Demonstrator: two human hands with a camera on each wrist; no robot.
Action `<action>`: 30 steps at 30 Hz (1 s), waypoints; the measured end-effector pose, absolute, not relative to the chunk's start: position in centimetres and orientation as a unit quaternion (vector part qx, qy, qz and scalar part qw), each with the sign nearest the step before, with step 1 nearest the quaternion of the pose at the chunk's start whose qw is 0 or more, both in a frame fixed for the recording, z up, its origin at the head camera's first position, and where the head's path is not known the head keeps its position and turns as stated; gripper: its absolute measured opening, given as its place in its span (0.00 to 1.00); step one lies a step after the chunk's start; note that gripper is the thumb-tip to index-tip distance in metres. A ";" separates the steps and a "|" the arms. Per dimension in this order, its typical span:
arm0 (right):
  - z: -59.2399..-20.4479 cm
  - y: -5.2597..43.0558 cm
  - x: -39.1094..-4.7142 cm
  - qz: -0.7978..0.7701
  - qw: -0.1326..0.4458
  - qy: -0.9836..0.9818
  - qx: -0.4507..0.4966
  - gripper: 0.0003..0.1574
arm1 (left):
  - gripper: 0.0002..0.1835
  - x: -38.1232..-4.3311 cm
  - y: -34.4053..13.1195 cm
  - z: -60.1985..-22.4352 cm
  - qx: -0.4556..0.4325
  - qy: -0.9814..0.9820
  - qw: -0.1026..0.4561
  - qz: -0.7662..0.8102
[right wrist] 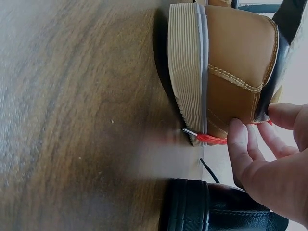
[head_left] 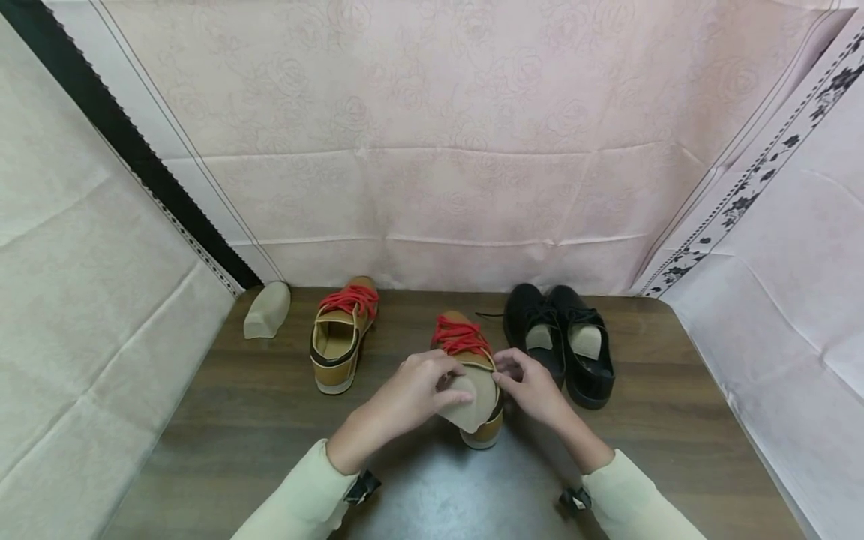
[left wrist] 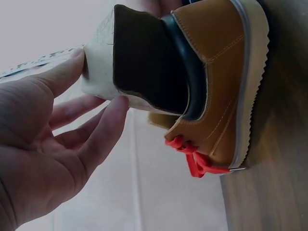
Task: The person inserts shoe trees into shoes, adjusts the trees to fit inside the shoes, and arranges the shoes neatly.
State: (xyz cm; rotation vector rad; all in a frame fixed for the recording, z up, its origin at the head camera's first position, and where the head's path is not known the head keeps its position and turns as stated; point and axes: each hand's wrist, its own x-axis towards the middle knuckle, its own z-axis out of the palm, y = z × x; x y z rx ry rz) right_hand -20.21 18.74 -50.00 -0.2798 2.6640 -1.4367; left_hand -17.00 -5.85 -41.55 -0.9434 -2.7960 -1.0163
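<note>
In the head view, a brown shoe (head_left: 482,436) with red laces (head_left: 462,335) stands upright on the wooden surface, toe pointing away. A beige moulded-pulp shoe insert (head_left: 476,399) sticks out of its opening, the front part hidden inside. My left hand (head_left: 425,386) pinches the insert's outer end between thumb and fingers. Seen from the left wrist, the insert (left wrist: 98,60) is hollow and dark within, tilted into the collar. My right hand (right wrist: 274,144) grips the shoe's right collar edge near the laces, thumb at the rim and fingers along the side.
The matching brown shoe (head_left: 335,367) stands to the left, its opening showing a tan lining. Farther left, another pulp insert (head_left: 267,309) lies by the cloth wall (head_left: 418,195). On the right, two black shoes (head_left: 589,375) hold pale inserts (head_left: 586,341).
</note>
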 end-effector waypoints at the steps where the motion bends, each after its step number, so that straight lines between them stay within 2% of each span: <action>1: -50.0 18.7 -20.2 -0.472 0.051 0.875 -0.091 0.16 | 0.17 -17.0 -5.7 -41.7 -0.298 -0.896 0.013 -0.328; 10: -50.1 18.7 -20.2 -0.474 0.055 0.874 -0.090 0.16 | 0.16 -16.8 -4.6 -42.7 -0.252 -0.907 0.037 -0.336; 21: -50.1 18.8 -20.2 -0.476 0.053 0.874 -0.087 0.16 | 0.15 -17.0 -4.4 -42.9 -0.234 -0.904 0.012 -0.358; 30: -49.6 18.2 -20.5 -0.443 -0.001 0.889 -0.117 0.21 | 0.16 -17.1 -4.5 -43.3 -0.233 -0.900 0.018 -0.368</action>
